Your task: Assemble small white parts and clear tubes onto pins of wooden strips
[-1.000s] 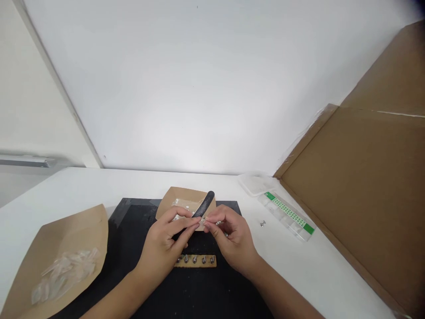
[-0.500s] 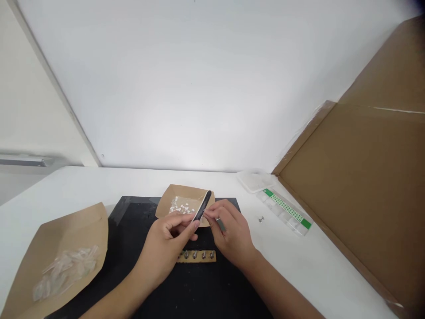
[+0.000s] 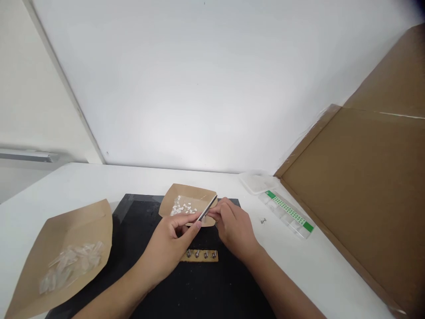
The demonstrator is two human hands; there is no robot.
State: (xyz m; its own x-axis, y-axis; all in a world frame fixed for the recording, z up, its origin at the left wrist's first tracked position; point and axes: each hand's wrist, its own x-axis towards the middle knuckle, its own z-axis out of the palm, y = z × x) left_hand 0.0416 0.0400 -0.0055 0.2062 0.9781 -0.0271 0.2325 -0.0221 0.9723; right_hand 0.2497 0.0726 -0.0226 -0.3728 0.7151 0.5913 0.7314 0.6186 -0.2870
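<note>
Two brown paper trays sit on the white table (image 3: 99, 179): a small tray (image 3: 187, 199) at the far edge of the black mat (image 3: 139, 221), holding small white nail tips (image 3: 182, 207), and a larger tray (image 3: 66, 239) at the left holding clear plastic pieces (image 3: 71, 263). On the mat, near the wrists, lies a wooden strip (image 3: 200, 255) with four metal studs. To the right are a clear organiser box with a green label (image 3: 288, 213), a clear lid (image 3: 257, 182) behind it, a small metal stud (image 3: 263, 220) and a cardboard sheet (image 3: 361, 190).

Both hands meet just in front of the small tray, partly covering its near rim. Left hand (image 3: 171, 241) pinches something small at its fingertips; what it is cannot be made out. Right hand (image 3: 234, 228) grips a nail file (image 3: 207, 208), its blade slanting up and right over the tray.

Compared with a second ago, the file now shows its thin edge rather than its dark flat face, and the white tips in the tray, then largely covered, are exposed.
</note>
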